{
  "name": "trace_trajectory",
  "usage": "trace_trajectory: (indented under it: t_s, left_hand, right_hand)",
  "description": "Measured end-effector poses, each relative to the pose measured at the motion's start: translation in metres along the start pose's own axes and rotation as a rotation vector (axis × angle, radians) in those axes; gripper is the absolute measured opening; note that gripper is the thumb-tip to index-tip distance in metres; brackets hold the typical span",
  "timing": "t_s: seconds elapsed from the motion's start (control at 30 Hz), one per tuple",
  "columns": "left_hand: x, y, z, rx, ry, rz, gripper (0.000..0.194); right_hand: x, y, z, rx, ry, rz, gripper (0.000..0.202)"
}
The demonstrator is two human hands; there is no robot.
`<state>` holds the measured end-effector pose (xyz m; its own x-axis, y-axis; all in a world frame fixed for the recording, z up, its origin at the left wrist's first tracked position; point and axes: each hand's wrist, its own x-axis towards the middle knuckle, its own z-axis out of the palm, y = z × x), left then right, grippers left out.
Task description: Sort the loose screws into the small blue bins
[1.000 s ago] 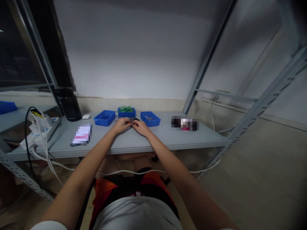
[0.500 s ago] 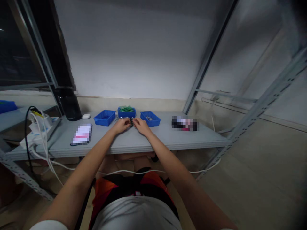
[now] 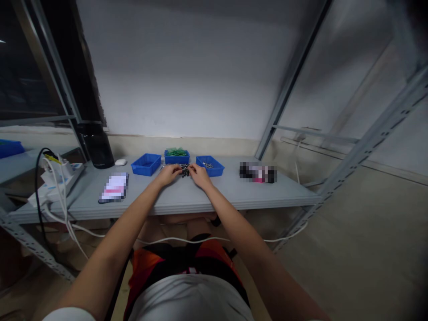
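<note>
My left hand and my right hand are close together over the table, fingers bent and pinched inward. Whatever lies between the fingertips is too small to name. Small black pieces lie on the table between the two hands. Behind the left hand's fingers is a spread of small shiny metal parts, partly covered by that hand. To the right of my right hand, a blue tray holds small metal parts. Behind the hands, another blue tray is filled with green pieces.
A third blue tray stands left of the hands. Farther left are a phone, a white earbud case, a black bottle and a power strip with cables. A blurred-out object lies at the right.
My right hand has shifted slightly to the right, opening a little more space between the hands. More of the black pieces on the table show now. The trays have not moved.
</note>
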<state>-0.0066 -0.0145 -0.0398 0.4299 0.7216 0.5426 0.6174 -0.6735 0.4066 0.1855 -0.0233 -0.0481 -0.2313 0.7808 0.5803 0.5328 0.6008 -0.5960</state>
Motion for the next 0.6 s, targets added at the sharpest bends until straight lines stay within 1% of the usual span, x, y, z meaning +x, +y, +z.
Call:
trace_trajectory:
  t_s: [0.2,0.3,0.37,0.47,0.6]
  left_hand:
    - [-0.0007,0.0063,-0.0060,0.045,0.031,-0.045,0.018]
    - [-0.0012,0.0076,-0.0074,0.059,0.063,-0.071,0.018]
    - [-0.0012,0.0076,-0.0077,0.065,0.065,-0.077,0.018]
    - [-0.0010,0.0074,-0.0080,0.069,0.060,-0.068,0.017]
    - [-0.0006,0.0078,-0.0085,0.069,0.070,-0.038,0.017]
  right_hand:
    - [0.0014,0.0036,0.0009,-0.017,0.022,0.024,0.017]
    - [0.0018,0.0062,0.0022,-0.019,0.027,0.027,0.017]
    - [0.0016,0.0076,0.0027,-0.024,0.025,0.024,0.018]
    - [0.0003,0.0079,0.0025,-0.062,-0.010,0.012,0.019]
    - [-0.0026,0.0052,0.0018,-0.134,-0.100,-0.010,0.018]
